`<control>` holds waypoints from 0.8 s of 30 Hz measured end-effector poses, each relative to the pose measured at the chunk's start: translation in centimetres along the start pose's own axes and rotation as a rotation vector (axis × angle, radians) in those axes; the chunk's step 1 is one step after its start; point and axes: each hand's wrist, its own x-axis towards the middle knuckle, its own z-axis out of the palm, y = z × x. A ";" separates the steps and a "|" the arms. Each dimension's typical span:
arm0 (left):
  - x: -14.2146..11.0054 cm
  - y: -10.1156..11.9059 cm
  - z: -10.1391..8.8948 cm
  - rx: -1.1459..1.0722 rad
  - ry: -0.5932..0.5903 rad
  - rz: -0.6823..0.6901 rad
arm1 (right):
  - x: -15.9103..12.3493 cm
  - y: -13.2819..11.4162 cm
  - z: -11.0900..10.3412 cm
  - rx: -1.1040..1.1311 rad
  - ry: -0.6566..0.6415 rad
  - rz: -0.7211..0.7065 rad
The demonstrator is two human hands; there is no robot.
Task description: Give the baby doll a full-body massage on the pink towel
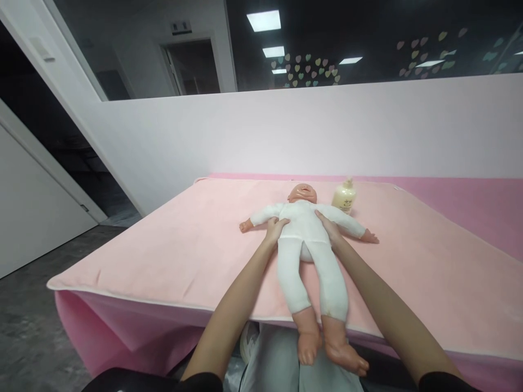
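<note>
A baby doll [304,224] with a white cloth body lies on its back on the pink cover [171,234], its head away from me and its arms spread wide. Its bare feet reach past the near edge of the table, above my lap. My left hand [275,228] grips the doll's side below its arm, fingers partly hidden beneath the body. On the other side, my right hand [328,224] clasps the torso in the same way, with the thumb lying on the chest.
A pale yellow pump bottle [344,196] stands beyond the doll's arm at the right. Behind the table rises a white wall [286,136] with a dark window [368,43] above it. A white door [36,207] is at the left.
</note>
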 end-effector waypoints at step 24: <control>3.2 4.6 -1.2 1.223 0.055 0.376 | 1.7 -7.2 -3.5 -0.366 -0.239 -0.089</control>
